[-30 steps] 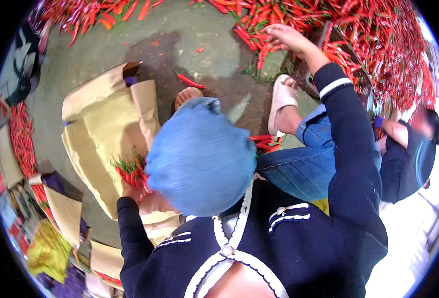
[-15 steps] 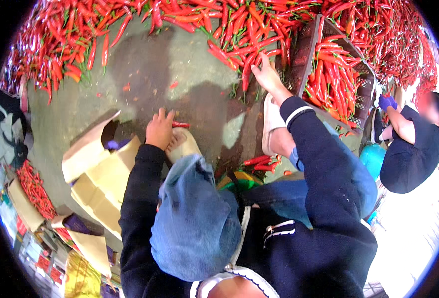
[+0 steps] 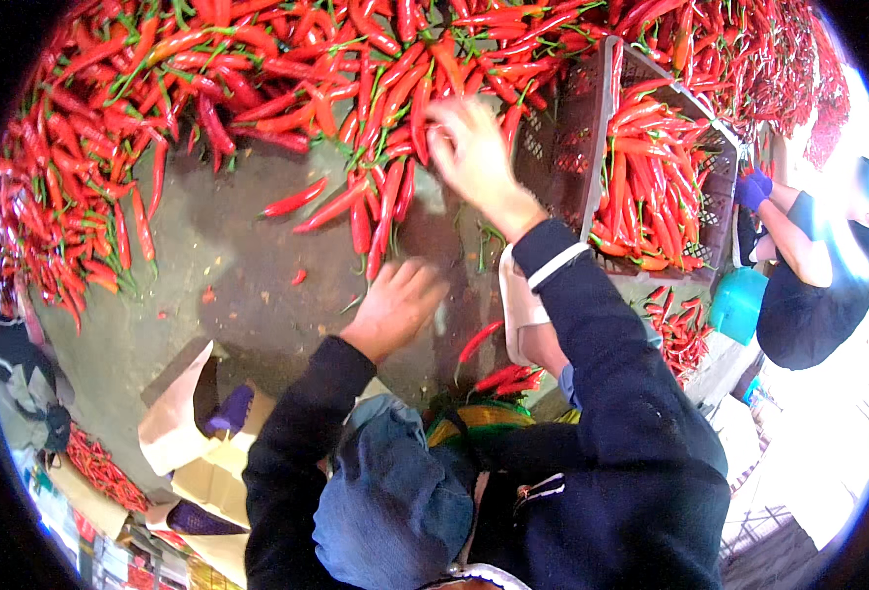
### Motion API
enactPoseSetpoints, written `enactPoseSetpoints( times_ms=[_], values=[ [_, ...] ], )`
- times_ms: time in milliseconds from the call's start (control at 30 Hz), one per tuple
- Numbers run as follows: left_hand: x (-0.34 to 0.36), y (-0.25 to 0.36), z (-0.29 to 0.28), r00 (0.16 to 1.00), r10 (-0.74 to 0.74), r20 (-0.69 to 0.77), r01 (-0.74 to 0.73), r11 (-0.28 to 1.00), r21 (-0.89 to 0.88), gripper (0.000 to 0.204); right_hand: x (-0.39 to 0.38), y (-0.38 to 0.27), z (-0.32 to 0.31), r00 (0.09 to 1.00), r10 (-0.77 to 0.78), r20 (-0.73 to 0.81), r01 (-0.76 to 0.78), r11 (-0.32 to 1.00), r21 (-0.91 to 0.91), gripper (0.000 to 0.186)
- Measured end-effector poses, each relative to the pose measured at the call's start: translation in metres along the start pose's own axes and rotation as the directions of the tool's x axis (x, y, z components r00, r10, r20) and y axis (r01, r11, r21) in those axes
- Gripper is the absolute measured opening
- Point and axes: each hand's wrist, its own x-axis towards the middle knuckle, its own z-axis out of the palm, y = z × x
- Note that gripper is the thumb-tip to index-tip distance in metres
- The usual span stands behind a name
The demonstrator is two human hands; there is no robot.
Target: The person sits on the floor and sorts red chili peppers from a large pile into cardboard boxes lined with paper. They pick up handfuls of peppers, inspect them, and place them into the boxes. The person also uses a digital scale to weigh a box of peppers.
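Red chili peppers (image 3: 395, 108) lie in a heap across the far side of the ground, with a tongue of them reaching toward me. My right hand (image 3: 474, 157) is over the right edge of that tongue, blurred, its thumb apart from the other fingers; no pepper shows in its grip. Nearer to me, my left hand (image 3: 395, 307) hangs just below the tips of the closest peppers. Its fingers are stretched out, slightly smeared, and hold nothing visible. To the right stands a dark plastic crate (image 3: 602, 128) partly filled with red chili peppers (image 3: 651, 177).
At the left lie opened cardboard boxes (image 3: 174, 418), one with purple inside. A few loose peppers (image 3: 503, 379) lie by my foot. Far right, a person in dark clothes (image 3: 818, 305) with purple gloves sits beside a teal bucket (image 3: 739, 300).
My left hand has moved up and right, off my foot and toward the peppers. The right hand has shifted left over the heap. More peppers now lie spread toward me.
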Motion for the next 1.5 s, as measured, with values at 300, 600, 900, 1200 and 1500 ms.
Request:
enactPoseSetpoints(
  times_ms=[300,600,900,1200,1500],
  values=[
    [0.177,-0.097,-0.054,0.991,-0.051,-0.126,0.104,0.885,0.454,0.059,0.145,0.143,-0.039,0.742,0.442,0.504,-0.052,0.788,-0.614,0.06],
    [0.141,-0.119,-0.051,0.973,-0.13,-0.192,0.204,0.874,0.441,0.045,0.076,0.094,-0.033,0.704,0.419,0.573,-0.06,0.84,-0.54,0.037],
    [0.006,-0.118,-0.076,0.942,-0.325,-0.084,0.32,0.794,0.516,0.049,0.014,-0.02,0.019,0.725,0.182,0.664,-0.283,0.958,0.047,0.05],
    [-0.061,-0.08,-0.063,0.784,-0.463,-0.413,0.591,0.761,0.267,0.041,0.0,0.038,-0.016,0.783,0.602,0.158,-0.581,0.798,-0.161,0.036],
    [0.063,-0.084,-0.057,0.901,-0.181,-0.396,0.328,0.879,0.347,0.047,0.006,0.047,0.001,0.975,0.215,-0.064,-0.224,0.94,-0.258,0.045]
  ],
)
